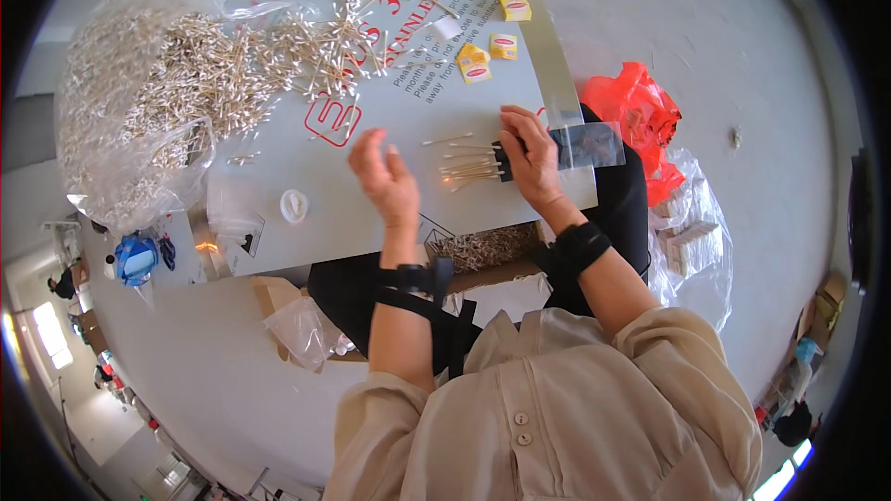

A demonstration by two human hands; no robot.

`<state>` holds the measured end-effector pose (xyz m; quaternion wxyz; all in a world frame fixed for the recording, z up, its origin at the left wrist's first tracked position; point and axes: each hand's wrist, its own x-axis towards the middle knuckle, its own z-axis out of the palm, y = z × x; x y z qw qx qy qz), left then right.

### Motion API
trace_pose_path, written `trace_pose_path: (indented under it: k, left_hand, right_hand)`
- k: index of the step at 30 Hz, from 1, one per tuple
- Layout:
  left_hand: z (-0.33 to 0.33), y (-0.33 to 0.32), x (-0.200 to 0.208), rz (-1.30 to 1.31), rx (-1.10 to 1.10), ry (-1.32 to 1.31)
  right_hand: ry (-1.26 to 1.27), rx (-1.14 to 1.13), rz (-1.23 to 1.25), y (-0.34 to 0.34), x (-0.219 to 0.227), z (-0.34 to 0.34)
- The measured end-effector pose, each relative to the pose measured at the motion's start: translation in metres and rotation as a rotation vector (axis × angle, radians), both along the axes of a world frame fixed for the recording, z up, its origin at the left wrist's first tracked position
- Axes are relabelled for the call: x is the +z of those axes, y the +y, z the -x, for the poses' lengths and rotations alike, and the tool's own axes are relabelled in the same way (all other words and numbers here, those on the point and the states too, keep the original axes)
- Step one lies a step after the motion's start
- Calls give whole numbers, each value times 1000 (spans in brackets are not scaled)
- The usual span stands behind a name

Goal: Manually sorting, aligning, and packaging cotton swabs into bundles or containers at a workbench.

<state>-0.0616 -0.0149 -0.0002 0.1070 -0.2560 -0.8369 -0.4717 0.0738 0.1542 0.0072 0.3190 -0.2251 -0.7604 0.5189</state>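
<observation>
My left hand [387, 181] is raised over the grey metal sheet of the table, fingers apart, with nothing in it. My right hand [530, 162] lies palm down on a dark pouch with a clear end [589, 145] near the table's right edge. Its fingers are extended, and the part of the pouch under the palm is hidden. Several cotton swabs [471, 169] lie side by side just left of that hand, their right ends on or near the pouch. One loose cotton swab [447, 138] rests slightly apart from them.
A big heap of cotton swabs [209, 65] spills from a clear bag [102, 167] at left. Yellow boxes [514, 6] stand far right; a round white lid [294, 207] sits nearer. Below the edge is a carton of swabs [487, 250]. A red bag [640, 121] lies at right.
</observation>
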Motion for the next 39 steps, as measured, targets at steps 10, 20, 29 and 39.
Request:
trace_pose_path:
  k: [10,20,29,39]
  left_hand:
    - [110,-37,14,672,300,-34]
    - [60,3,-5,430,7,156]
    - [104,33,35,367,376,-210]
    - [158,31,23,533,372,-463]
  right_hand:
    - [-66,-37,-160,2,-3,-10]
    - [-152,2,-313,2,0,-7]
    - [-171,-2,-337,2,5,-7]
    - [-158,-1,-326,3,5,-8]
